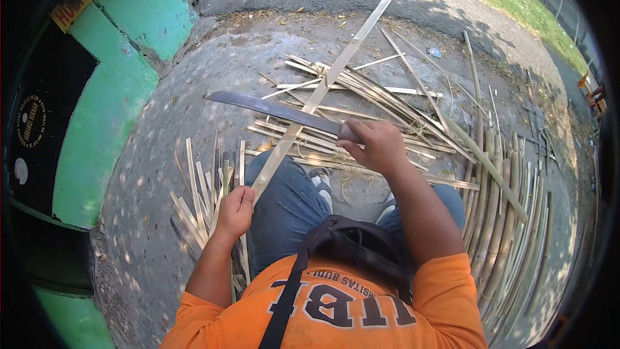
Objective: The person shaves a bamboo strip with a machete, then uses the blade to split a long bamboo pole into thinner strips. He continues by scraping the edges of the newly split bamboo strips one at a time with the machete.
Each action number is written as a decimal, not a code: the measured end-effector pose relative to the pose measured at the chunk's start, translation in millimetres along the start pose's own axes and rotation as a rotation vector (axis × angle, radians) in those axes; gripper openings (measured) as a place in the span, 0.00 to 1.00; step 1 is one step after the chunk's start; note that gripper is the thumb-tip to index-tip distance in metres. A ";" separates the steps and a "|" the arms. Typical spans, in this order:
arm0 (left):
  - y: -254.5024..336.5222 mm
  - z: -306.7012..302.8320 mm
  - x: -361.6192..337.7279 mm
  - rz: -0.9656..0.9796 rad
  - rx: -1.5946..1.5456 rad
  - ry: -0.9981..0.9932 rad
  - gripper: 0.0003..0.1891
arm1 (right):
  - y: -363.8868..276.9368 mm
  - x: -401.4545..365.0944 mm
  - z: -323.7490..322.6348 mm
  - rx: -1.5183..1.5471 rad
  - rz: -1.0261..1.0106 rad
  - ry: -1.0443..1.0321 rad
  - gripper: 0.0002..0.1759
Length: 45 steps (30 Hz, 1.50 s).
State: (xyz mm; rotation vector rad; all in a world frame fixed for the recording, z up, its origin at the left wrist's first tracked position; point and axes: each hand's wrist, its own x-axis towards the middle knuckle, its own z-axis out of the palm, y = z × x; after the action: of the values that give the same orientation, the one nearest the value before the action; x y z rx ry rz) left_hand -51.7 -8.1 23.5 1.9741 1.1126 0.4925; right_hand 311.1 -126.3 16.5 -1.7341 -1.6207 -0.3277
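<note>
My left hand (236,210) is closed round the near end of a long, flat bamboo strip (284,145), which slants up and away to the right across my knee. My right hand (374,145) grips the handle of a long machete (278,110). Its dark blade points left and lies across the strip in view; whether the two touch I cannot tell. Beyond my knees, split bamboo strips (368,90) lie in a loose, crossed pile on the ground.
More thin strips (200,187) lie at my left side. Bamboo poles (494,220) lie in a bundle at the right, with a longer piece (487,167) slanting over them. A green wall (106,116) stands at the left. A black bag (355,249) rests on my lap.
</note>
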 end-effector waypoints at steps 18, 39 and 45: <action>-13.3 0.9 2.5 -0.010 -0.050 -0.063 0.16 | -9.0 1.8 6.8 -0.017 -0.172 -0.015 0.24; -14.8 -35.4 -20.3 -0.019 -0.047 0.046 0.16 | 22.8 -3.6 -2.3 0.075 0.268 -0.034 0.28; -1.3 -21.2 -16.9 0.065 0.110 0.090 0.15 | -19.3 -1.8 9.7 0.031 -0.092 -0.270 0.29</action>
State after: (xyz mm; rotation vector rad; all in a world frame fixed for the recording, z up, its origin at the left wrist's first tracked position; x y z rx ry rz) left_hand -75.3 -12.3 36.1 2.1069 1.1561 0.5704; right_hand 289.9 -122.5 14.9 -1.7416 -1.8906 -0.1136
